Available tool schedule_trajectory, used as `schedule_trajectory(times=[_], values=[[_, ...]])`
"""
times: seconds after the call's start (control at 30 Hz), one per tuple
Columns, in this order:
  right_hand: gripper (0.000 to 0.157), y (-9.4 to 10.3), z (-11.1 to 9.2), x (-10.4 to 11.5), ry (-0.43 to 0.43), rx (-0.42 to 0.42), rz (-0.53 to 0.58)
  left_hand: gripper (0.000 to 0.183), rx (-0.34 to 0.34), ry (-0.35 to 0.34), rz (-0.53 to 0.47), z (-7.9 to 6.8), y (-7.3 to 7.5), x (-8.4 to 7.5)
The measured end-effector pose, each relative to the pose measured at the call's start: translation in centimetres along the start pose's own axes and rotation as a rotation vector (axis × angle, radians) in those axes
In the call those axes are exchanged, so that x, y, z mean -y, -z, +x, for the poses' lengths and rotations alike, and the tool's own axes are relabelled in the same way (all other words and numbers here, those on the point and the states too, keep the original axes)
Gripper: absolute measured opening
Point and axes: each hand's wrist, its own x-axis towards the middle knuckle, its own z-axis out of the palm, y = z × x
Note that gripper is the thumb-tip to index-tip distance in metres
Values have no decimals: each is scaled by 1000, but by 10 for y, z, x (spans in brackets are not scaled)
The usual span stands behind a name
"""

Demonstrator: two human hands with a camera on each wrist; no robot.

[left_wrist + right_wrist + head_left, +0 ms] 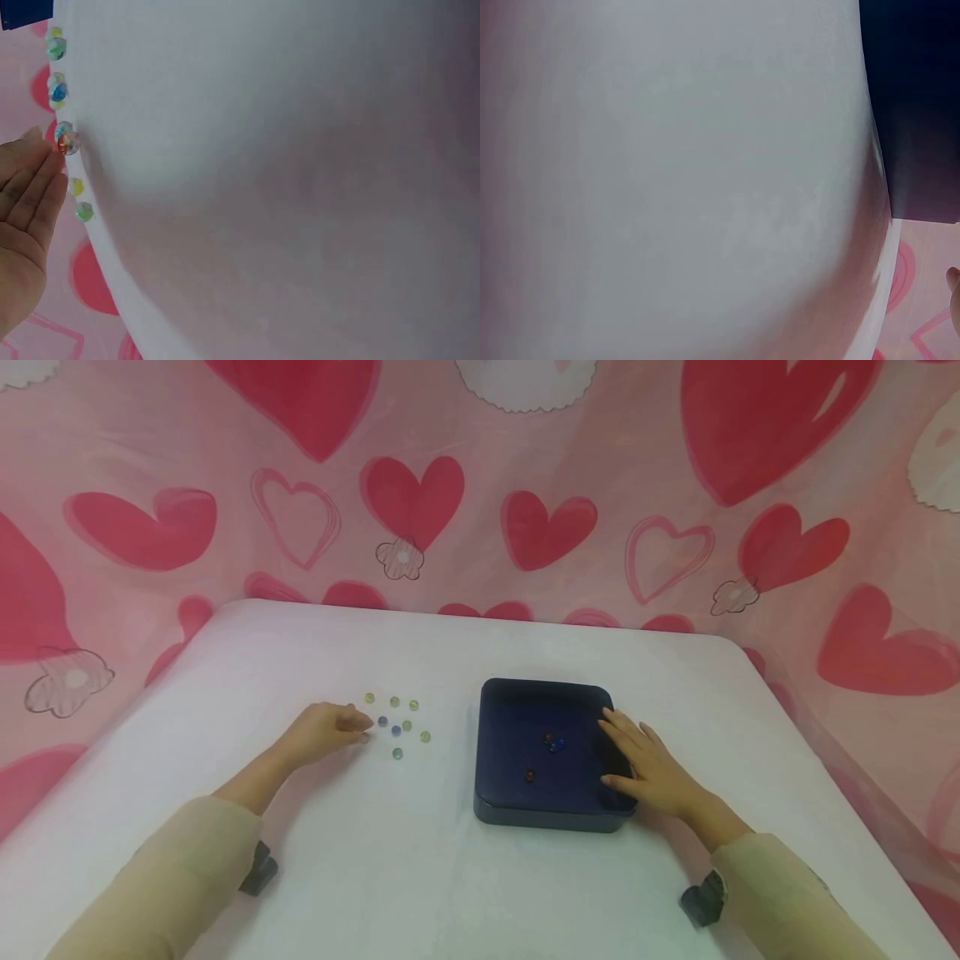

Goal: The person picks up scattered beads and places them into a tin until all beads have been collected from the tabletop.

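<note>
My left hand [326, 733] hovers low at the left edge of several loose glass marbles [396, 731], fingers extended, thumb a little apart. In the left wrist view, its straight fingertips [52, 169] come up beside a clear marble with red in it [69, 142]; whether they touch cannot be told. Most loose marbles are yellowish or greenish, with two bluish. My right hand [652, 777] rests with spread fingers over the right rim of a dark blue square tray [555, 818]. Inside the tray lie a few marbles, brownish-red [530, 775] and blue [557, 745].
A white table [360, 877] carries everything, its far edge meeting a pink heart-patterned cloth [450, 427]. Dark wrist devices [703, 900] sit below both sleeves. The tray stands to the right of the loose marbles.
</note>
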Motion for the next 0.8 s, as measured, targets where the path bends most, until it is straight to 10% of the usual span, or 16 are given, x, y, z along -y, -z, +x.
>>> schedule_trajectory(times=[0.8], values=[[72,-1,0,-2,14,-18,-18,21,-60,-49,120,4,-10,-1]])
